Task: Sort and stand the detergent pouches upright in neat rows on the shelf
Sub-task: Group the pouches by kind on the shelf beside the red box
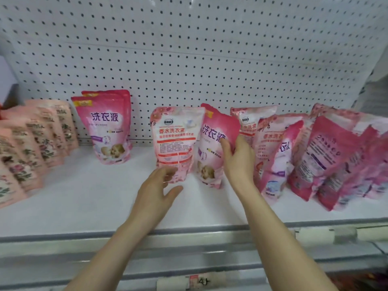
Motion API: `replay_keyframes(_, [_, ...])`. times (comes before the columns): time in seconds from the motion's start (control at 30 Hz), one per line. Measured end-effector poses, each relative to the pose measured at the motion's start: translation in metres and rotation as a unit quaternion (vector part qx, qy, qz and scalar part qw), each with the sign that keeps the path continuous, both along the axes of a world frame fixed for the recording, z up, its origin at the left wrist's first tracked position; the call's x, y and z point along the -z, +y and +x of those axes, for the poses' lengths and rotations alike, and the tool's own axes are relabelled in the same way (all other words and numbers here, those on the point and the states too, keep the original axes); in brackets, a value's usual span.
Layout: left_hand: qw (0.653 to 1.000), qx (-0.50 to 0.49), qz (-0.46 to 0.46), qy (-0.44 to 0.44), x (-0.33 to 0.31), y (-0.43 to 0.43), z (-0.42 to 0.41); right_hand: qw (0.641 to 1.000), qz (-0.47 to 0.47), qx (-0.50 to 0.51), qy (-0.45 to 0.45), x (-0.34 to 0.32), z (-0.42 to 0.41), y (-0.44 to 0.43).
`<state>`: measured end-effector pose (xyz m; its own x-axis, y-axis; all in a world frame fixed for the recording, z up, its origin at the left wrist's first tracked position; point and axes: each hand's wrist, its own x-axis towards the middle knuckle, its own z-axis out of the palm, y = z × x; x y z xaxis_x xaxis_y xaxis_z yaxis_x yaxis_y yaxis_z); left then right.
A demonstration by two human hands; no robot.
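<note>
1. Two bare forearms reach over the front rail of the shelf (84, 244), which carries a price label (197, 281).
2. Ahead of them, the left hand (156, 192) is spread and relaxed and holds nothing. Its fingertips are at the foot of the pale pouch (176, 139), which stands upright at mid-shelf; whether they touch it I cannot tell.
3. Just to the right, the right hand (238, 158) pinches the upper right edge of the deep pink pouch (210, 152), thumb across the printed front and fingers behind. This pouch stands just beside the pale one, its long axis near vertical and slightly tilted.
4. A matching pair (105, 129) of the same deep pink design stands upright at the back left against the pegboard (189, 49), well apart from the held pouch and beyond the pale one. Sorting it there would likely mean carrying it leftward past the pale pouch; the left hand is nearer that spot.
5. On the right, leaning pouches (336, 156) of mixed designs slump against each other, not yet stood up.
6. Peach floral pouches (31, 148) already stand in rows at the far left.
</note>
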<state>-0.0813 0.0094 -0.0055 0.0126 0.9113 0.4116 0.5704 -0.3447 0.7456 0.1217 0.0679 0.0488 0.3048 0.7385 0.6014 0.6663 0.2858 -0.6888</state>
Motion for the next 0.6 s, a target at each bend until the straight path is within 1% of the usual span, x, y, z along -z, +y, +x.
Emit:
replay_keyframes(0.07, [1.000,0.024,-0.009,-0.014,-0.001,0.002,0.013,0.998,0.016,-0.050,0.019,0.005,0.009,-0.019])
replay_keyframes(0.13, [0.997,0.055,-0.019,-0.049,-0.004,0.006,0.029,0.994,0.008,-0.100,0.047,0.005,0.021,-0.034])
replay_keyframes(0.23, [0.988,0.105,-0.050,-0.104,-0.011,0.013,0.054,0.974,0.002,-0.186,0.126,0.004,0.037,-0.053])
replay_keyframes(0.3, [0.980,0.141,-0.065,-0.127,-0.014,0.016,0.071,0.966,-0.006,-0.212,0.146,0.002,0.049,-0.062])
replay_keyframes(0.33, [0.975,0.156,-0.071,-0.143,-0.015,0.018,0.077,0.967,-0.008,-0.209,0.143,0.001,0.055,-0.066])
replay_keyframes(0.4, [0.970,0.160,-0.080,-0.166,-0.015,0.021,0.087,0.980,0.023,-0.164,0.112,0.000,0.069,-0.072])
replay_keyframes(0.43, [0.972,0.151,-0.075,-0.165,-0.014,0.021,0.090,0.985,0.056,-0.127,0.107,0.002,0.077,-0.076])
replay_keyframes(0.5, [0.978,0.127,-0.054,-0.156,-0.012,0.021,0.096,0.983,0.123,-0.041,0.127,0.006,0.094,-0.081])
replay_keyframes(0.53, [0.981,0.116,-0.043,-0.152,-0.011,0.019,0.098,0.982,0.139,0.003,0.131,0.009,0.103,-0.080])
replay_keyframes(0.57, [0.983,0.108,-0.033,-0.148,-0.012,0.016,0.100,0.983,0.128,0.034,0.129,0.012,0.111,-0.078])
replay_keyframes(0.6, [0.984,0.105,-0.024,-0.144,-0.012,0.013,0.102,0.987,0.090,0.043,0.128,0.016,0.117,-0.074])
